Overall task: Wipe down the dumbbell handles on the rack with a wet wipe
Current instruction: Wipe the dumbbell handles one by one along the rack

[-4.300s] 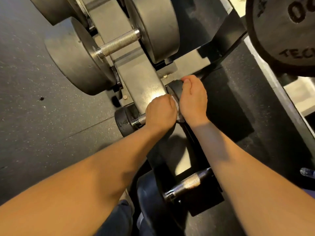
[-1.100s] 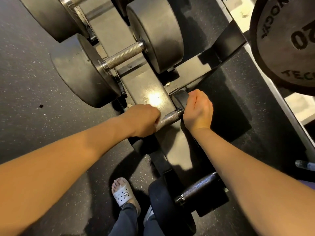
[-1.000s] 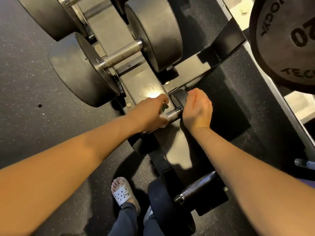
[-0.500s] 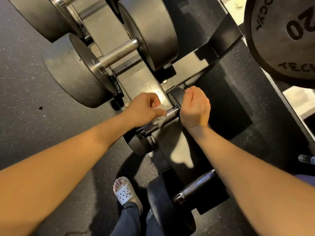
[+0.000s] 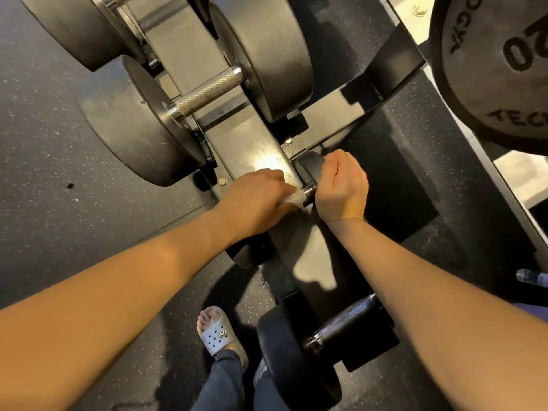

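A small black dumbbell lies across the grey rack (image 5: 246, 143). Only a short piece of its metal handle (image 5: 308, 191) shows between my two hands. My left hand (image 5: 255, 197) is wrapped over the handle with a white wet wipe (image 5: 293, 198) pressed against it. My right hand (image 5: 341, 185) curls over the dumbbell's right head (image 5: 308, 167) and steadies it. The left head (image 5: 249, 253) sticks out below my left wrist.
A large grey dumbbell with a knurled handle (image 5: 207, 93) rests higher on the rack. A black dumbbell (image 5: 341, 324) lies lower, near my legs. A 20 weight plate (image 5: 489, 63) hangs at the upper right. My sandalled foot (image 5: 216, 333) stands on the speckled rubber floor.
My left hand with the wipe has slid right along the small dumbbell's handle, toward my right hand. The right hand has stayed on the head.
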Tool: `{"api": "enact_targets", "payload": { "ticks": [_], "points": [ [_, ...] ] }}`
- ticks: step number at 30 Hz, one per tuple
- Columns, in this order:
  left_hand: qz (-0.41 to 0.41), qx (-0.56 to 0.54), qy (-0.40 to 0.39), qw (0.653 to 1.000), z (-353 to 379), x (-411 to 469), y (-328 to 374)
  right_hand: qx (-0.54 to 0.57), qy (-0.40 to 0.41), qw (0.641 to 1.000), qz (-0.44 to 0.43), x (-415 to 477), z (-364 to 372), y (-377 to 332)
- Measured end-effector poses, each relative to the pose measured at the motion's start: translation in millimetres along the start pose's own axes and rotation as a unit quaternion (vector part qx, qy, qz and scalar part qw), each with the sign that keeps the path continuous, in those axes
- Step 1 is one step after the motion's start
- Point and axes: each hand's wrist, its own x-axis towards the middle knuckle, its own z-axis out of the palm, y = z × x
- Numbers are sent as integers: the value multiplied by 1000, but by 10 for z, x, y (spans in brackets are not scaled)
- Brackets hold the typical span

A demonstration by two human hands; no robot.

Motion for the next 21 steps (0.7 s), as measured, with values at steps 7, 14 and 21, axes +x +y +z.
{"api": "enact_targets", "payload": {
  "ticks": [7,14,21],
  "points": [
    [-75,-56,-20,995,-13,-292,-273,-11,-2,1000,-5,-8,-8,12],
    [-162,-186,5,969,-11,97,-96,-12,-2,1000,7,0,0,7],
    [-101,-175,-43,978,39,110,-117,0,-9,1000,28,-5,3,12]
  ]
}}
